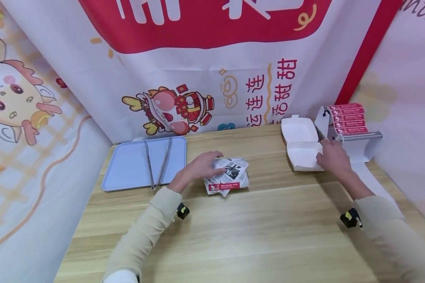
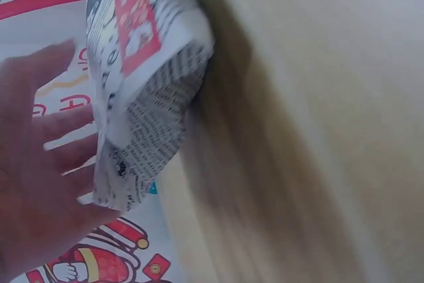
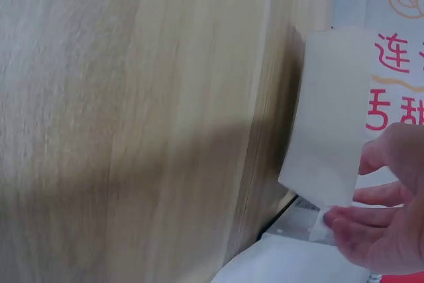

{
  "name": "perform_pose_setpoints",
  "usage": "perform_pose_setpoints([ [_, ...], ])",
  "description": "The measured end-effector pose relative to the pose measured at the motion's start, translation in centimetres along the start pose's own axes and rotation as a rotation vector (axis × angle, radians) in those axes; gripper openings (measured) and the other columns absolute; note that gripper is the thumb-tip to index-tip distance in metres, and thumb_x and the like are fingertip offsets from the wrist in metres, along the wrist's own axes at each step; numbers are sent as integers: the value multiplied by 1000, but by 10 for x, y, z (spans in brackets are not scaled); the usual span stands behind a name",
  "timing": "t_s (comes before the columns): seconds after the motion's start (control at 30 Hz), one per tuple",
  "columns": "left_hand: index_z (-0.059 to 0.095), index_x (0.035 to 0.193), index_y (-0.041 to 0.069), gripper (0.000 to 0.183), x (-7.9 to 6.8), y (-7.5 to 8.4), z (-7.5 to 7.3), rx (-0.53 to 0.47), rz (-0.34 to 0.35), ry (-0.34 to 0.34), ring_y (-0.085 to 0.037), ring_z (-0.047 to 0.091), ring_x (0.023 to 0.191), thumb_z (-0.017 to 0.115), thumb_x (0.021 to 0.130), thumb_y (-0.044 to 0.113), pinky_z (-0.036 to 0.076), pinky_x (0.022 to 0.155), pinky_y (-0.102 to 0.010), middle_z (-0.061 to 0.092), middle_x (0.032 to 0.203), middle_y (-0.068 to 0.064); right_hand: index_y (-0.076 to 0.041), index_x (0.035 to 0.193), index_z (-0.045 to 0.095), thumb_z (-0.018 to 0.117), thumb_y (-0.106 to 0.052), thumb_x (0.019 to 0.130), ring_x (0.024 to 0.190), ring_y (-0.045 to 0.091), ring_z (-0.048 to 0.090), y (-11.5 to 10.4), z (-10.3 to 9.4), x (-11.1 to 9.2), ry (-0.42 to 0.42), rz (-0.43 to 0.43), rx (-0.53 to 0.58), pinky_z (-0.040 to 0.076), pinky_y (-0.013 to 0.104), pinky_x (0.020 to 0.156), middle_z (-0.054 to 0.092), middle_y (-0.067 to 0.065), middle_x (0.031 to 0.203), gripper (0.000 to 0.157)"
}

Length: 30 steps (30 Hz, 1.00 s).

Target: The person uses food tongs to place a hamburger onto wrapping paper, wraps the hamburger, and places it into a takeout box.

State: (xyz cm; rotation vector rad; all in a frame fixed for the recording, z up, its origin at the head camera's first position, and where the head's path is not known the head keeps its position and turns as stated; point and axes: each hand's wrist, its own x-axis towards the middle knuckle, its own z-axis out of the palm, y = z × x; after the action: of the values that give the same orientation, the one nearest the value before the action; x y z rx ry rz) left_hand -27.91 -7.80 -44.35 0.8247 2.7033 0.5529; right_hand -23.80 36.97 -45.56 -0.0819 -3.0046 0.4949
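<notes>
A flat package point(image 1: 230, 177) wrapped in newsprint-style paper, with a red label on its near side, lies on the table. My left hand point(image 1: 203, 165) is at its left and far side; in the left wrist view the fingers point(image 2: 73, 154) are spread behind the package point(image 2: 142, 97), thumb apart from it. To the right, a white clamshell box point(image 1: 302, 155) lies with its lid folded back. My right hand point(image 1: 334, 157) grips its right edge: in the right wrist view the thumb is at the rim and the fingers point(image 3: 361, 223) curl by the box corner point(image 3: 328, 124).
A pale blue tray point(image 1: 122, 167) bearing metal tongs point(image 1: 164, 159) sits at the back left. A label dispenser point(image 1: 370, 147) with a roll of red labels point(image 1: 348, 118) stands right of the box, its white backing strip trailing forward. A printed banner point(image 1: 205, 74) hangs behind the table.
</notes>
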Motion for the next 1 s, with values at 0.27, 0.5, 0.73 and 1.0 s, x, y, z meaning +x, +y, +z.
perform_pose_setpoints([
  [0.27,47,144,13,78,16,-3,-12,52,-28,-277,-26,53,128,71,84,56,43,111,-45,57,140,-9,21,118,49,56,3,73,80,51,59,6,13,-4,16,-70,127,50,63,69,60,40,95,48],
  [0.5,45,137,10,81,21,-9,-18,-26,-82,-400,-24,54,122,79,77,53,43,110,-42,56,132,-10,19,144,29,60,0,83,117,57,53,-2,25,-8,-189,28,372,47,62,99,48,45,132,72],
  [0.73,27,154,4,103,17,-21,-15,-195,-87,-485,-29,43,138,79,77,49,30,120,-47,43,151,-14,12,148,31,55,-9,95,127,53,48,-21,36,-22,-275,12,479,42,61,106,45,39,140,62],
  [1.0,22,158,7,98,6,-35,-15,-349,-113,-553,-26,40,140,74,83,43,25,123,-46,37,157,-12,5,150,34,49,-17,104,130,50,47,-48,41,-41,-326,-30,563,46,58,104,46,35,144,53],
])
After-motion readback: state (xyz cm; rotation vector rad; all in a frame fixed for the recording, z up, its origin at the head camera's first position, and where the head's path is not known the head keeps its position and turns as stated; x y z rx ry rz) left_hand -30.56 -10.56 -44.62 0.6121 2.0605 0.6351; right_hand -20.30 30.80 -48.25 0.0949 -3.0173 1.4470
